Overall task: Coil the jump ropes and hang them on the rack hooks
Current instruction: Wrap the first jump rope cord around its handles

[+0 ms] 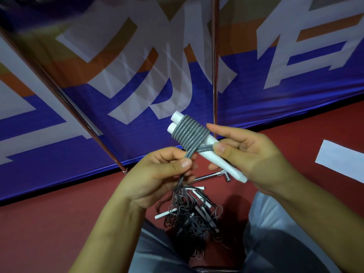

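Note:
Two white jump rope handles (220,160) lie side by side, bound by several tight turns of grey rope (190,133). My right hand (254,156) grips the handles from the right, thumb pressing the cord against them. My left hand (157,174) pinches the free grey rope just below the coil, and the rope trails down from it. A tangled pile of dark ropes with white handles (193,213) lies on the red floor between my knees. Thin metal rack poles (215,75) rise in front of the banner; no hooks are visible.
A blue, orange and white banner (98,95) fills the background. The rack's metal foot bar (208,177) rests on the red floor (49,223). A white sheet (340,160) lies at the right. My grey trouser legs (275,233) frame the pile.

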Motion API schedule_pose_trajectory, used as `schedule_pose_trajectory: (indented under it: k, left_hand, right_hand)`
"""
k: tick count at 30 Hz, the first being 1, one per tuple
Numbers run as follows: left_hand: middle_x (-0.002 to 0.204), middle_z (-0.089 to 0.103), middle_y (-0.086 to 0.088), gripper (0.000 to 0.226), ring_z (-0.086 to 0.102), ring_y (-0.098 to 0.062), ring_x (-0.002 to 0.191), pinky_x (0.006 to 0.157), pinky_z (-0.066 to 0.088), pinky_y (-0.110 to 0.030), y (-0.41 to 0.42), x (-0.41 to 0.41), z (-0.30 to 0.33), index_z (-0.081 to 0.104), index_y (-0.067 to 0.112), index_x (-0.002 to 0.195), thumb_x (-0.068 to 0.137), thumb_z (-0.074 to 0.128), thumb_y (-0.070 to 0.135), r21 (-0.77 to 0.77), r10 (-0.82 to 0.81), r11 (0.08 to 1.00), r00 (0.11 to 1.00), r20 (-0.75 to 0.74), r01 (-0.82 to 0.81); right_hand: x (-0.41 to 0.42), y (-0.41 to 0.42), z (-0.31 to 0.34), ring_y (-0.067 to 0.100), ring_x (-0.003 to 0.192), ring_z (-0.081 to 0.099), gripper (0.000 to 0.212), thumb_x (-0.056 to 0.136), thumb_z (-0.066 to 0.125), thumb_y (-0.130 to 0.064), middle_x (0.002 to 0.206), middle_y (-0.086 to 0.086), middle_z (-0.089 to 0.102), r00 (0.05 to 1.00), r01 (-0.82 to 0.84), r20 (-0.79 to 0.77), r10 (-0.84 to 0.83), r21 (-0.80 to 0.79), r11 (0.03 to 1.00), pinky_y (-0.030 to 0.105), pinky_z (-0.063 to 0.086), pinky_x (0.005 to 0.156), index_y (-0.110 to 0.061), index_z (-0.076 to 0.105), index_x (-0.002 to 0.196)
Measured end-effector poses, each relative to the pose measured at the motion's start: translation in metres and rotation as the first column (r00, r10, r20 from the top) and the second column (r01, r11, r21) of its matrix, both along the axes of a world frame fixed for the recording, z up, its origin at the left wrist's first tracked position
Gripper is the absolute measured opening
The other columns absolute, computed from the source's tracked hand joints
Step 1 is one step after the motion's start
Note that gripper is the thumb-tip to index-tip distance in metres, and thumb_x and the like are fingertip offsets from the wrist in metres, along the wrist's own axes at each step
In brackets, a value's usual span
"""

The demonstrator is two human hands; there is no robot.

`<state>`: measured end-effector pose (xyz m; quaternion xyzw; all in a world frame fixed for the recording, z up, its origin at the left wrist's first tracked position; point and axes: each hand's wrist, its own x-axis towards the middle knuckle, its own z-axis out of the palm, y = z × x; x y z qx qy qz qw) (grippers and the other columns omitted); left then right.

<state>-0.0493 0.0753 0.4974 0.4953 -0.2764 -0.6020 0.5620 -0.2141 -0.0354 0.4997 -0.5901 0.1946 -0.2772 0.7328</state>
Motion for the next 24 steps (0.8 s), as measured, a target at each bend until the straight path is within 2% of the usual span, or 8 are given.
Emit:
schedule_pose_trajectory:
  k: [5, 8, 11, 12, 14, 16, 19, 24]
  left_hand:
    - [0.056, 0.061, 0.000, 0.039, 0.057, -0.008, 0.052, 0.057, 0.049, -0.017, 0.003, 0.000, 0.004, 0.065, 0.020, 0.053, 0.036, 0.096, 0.036, -0.077, 0.089, 0.994, 0.983, 0.163, -0.077]
    - [0.048, 0.050, 0.005, 0.038, 0.043, -0.006, 0.044, 0.046, 0.038, -0.014, 0.002, -0.003, 0.005, 0.053, 0.023, 0.044, 0.050, 0.089, 0.030, -0.085, 0.148, 0.988, 0.928, 0.341, -0.127]
    - [0.045, 0.042, 0.004, 0.054, 0.033, -0.014, 0.049, 0.050, 0.031, -0.022, -0.001, -0.003, -0.003, 0.044, 0.023, 0.044, 0.046, 0.085, 0.057, -0.094, 0.203, 0.979, 0.859, 0.470, -0.180]
    - [0.047, 0.042, 0.002, 0.059, 0.033, -0.015, 0.050, 0.051, 0.031, -0.024, -0.001, -0.003, -0.004, 0.044, 0.022, 0.046, 0.044, 0.083, 0.066, -0.086, 0.196, 0.981, 0.870, 0.452, -0.177]
    - [0.051, 0.042, 0.002, 0.055, 0.035, -0.014, 0.052, 0.053, 0.033, -0.024, -0.001, -0.003, -0.008, 0.050, 0.021, 0.052, 0.048, 0.082, 0.065, -0.071, 0.112, 0.993, 0.947, 0.300, -0.095]
    - [0.057, 0.044, 0.003, 0.039, 0.040, -0.011, 0.054, 0.059, 0.041, -0.024, -0.001, -0.004, -0.010, 0.058, 0.020, 0.061, 0.060, 0.085, 0.048, -0.123, -0.019, 0.992, 0.998, 0.067, 0.027]
    - [0.066, 0.049, 0.001, 0.027, 0.047, -0.009, 0.057, 0.063, 0.049, -0.024, -0.001, -0.002, -0.010, 0.065, 0.013, 0.075, 0.063, 0.087, 0.023, -0.164, -0.116, 0.983, 0.977, -0.178, 0.087]
    - [0.071, 0.059, -0.003, 0.032, 0.057, -0.011, 0.062, 0.067, 0.055, -0.028, 0.000, -0.001, -0.013, 0.070, 0.011, 0.078, 0.053, 0.091, 0.016, -0.147, -0.101, 0.986, 0.982, -0.162, 0.077]
  right_hand:
    - [-0.004, 0.001, 0.003, 0.017, 0.062, 0.069, 0.039, 0.072, 0.062, -0.018, 0.080, 0.005, 0.074, 1.000, 0.004, 0.008, -0.004, 0.026, 1.000, 0.020, 0.053, 0.059, -0.019, 0.065, 0.110]
    - [-0.006, -0.001, 0.004, 0.020, 0.060, 0.069, 0.035, 0.065, 0.067, -0.024, 0.085, 0.009, 0.075, 0.999, -0.011, 0.051, 0.007, 0.089, 0.996, 0.021, 0.053, 0.056, -0.022, 0.074, 0.100]
    - [-0.006, -0.005, 0.004, 0.021, 0.060, 0.069, 0.033, 0.061, 0.069, -0.026, 0.085, 0.009, 0.075, 0.998, -0.023, 0.066, 0.016, 0.102, 0.995, 0.022, 0.054, 0.055, -0.026, 0.076, 0.094]
    - [-0.006, -0.006, 0.004, 0.021, 0.060, 0.069, 0.033, 0.061, 0.069, -0.026, 0.085, 0.008, 0.075, 0.997, -0.026, 0.068, 0.020, 0.098, 0.995, 0.022, 0.054, 0.056, -0.027, 0.076, 0.094]
    - [-0.006, -0.008, 0.004, 0.020, 0.062, 0.069, 0.035, 0.063, 0.068, -0.026, 0.085, 0.007, 0.075, 0.997, -0.029, 0.081, 0.021, 0.102, 0.994, 0.022, 0.054, 0.057, -0.028, 0.076, 0.097]
    - [-0.006, -0.011, 0.005, 0.019, 0.064, 0.069, 0.037, 0.064, 0.067, -0.026, 0.087, 0.007, 0.074, 0.995, -0.038, 0.100, 0.026, 0.113, 0.993, 0.022, 0.054, 0.057, -0.027, 0.075, 0.100]
    - [-0.007, -0.014, 0.007, 0.017, 0.060, 0.069, 0.035, 0.063, 0.066, -0.026, 0.085, 0.007, 0.075, 0.993, -0.051, 0.117, 0.034, 0.142, 0.989, 0.020, 0.054, 0.055, -0.028, 0.076, 0.097]
    - [-0.010, -0.016, 0.007, 0.014, 0.058, 0.067, 0.034, 0.063, 0.064, -0.028, 0.083, 0.007, 0.074, 0.989, -0.077, 0.134, 0.055, 0.166, 0.983, 0.019, 0.052, 0.053, -0.030, 0.076, 0.095]
